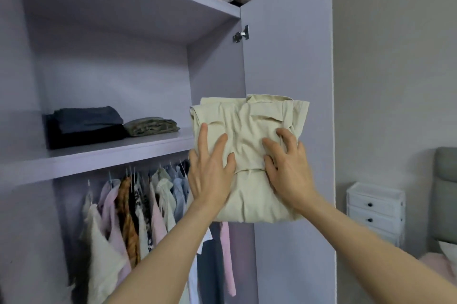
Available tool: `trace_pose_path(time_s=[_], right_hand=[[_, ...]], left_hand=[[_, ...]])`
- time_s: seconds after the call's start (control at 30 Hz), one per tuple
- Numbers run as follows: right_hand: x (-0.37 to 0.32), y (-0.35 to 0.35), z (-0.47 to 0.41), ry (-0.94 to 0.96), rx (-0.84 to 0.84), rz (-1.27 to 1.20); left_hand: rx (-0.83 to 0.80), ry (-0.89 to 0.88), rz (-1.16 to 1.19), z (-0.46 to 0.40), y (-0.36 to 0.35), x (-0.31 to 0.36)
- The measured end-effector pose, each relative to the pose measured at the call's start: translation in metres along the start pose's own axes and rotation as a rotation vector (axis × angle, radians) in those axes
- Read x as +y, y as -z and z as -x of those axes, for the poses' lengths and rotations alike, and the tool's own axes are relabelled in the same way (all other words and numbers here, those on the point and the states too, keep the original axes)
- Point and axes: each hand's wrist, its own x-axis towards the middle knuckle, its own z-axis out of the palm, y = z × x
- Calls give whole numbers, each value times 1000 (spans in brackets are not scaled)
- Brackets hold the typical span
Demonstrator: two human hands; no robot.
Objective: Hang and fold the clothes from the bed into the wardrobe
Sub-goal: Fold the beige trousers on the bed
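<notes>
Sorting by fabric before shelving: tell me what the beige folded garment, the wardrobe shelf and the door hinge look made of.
Beige folded garment: looks like matte woven cotton or a blend; soft creases, no sheen.
Wardrobe shelf: probably laminated board; smooth, even lilac surface with no grain.
Door hinge: metal, judging by its silvery glint.

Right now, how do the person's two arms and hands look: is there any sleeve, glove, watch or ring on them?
Both forearms are bare as far as the picture shows, with no sleeve in view. The left hand and the right hand wear no glove. No watch, bracelet or ring is visible on the sides that face the camera.
</notes>
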Motion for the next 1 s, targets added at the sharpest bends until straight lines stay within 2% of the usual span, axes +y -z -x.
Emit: trace_pose_path(time_s=[0.27, 0.47, 0.57, 0.63, 0.77, 0.93, 1.0], right_hand=[[17, -150, -119, 106, 95, -167], [-8, -268, -231, 183, 109, -330], [-25, -320, -282, 178, 81, -421], [-35, -356, -314, 135, 49, -508], [-52, -418, -364, 50, -72, -665], [-71, -490, -398, 82, -199, -671], [-81, -520, -411, 82, -263, -673]], left_hand=[[102, -78, -135, -122, -79, -101], [207, -68, -248, -231, -110, -199], [206, -55, -290, -282, -120, -245], [166, -54, -316, -318, -125, -276], [-29, -47, -435, -386, -132, -331], [-219, -100, -650, -458, -147, -388], [-263, -116, -805, -485, -158, -407]])
